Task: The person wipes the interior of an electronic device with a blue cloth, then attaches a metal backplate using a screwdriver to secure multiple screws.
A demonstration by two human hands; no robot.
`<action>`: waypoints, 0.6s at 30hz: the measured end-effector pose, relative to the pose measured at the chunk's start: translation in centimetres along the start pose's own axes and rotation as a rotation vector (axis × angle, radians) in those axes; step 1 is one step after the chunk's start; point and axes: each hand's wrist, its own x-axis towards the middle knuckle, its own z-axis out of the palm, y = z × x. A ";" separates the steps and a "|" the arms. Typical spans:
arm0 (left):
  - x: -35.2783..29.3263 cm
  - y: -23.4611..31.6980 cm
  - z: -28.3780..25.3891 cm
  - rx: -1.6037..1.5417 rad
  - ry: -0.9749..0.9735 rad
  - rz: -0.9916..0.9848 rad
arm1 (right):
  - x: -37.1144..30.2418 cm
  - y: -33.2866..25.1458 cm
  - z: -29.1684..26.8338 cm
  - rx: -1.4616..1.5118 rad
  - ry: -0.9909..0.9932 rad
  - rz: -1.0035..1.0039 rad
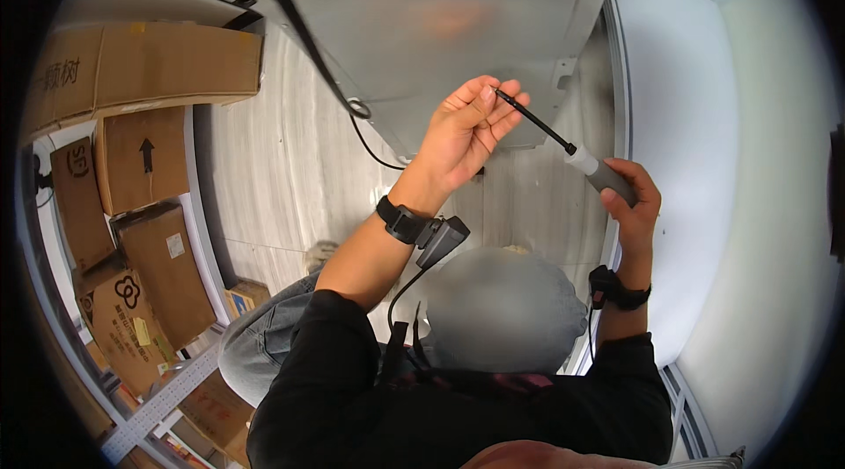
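Note:
A cordless-looking screwdriver [591, 168] with a grey and white body and a long black shaft [544, 127] slants up to the left in front of me. My right hand [641, 205] is wrapped round the rear of its grey body. At the other end, the thumb and fingers of my left hand [465, 130] close on the shaft's tip; whether a small screw or bit sits there is too small to tell. Just beyond my hands stands a large grey metal panel [422, 25], and neither hand touches it.
A black cable [304, 33] hangs across the panel's left side. Cardboard boxes [176, 64] fill a metal rack [172, 399] at the left. A white panel [678, 161] runs along the right. Wood-look flooring [264, 170] lies below.

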 end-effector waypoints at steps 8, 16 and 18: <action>-4.2 3.1 2.9 0.100 -0.135 0.268 | 2.1 -6.8 1.1 -0.186 -0.123 -0.511; -9.3 14.1 9.4 0.262 -0.511 0.527 | 1.0 -19.3 6.3 -0.266 -0.061 -0.619; -8.7 18.3 11.1 0.285 -0.519 0.493 | 1.2 -22.4 8.9 -0.264 -0.050 -0.620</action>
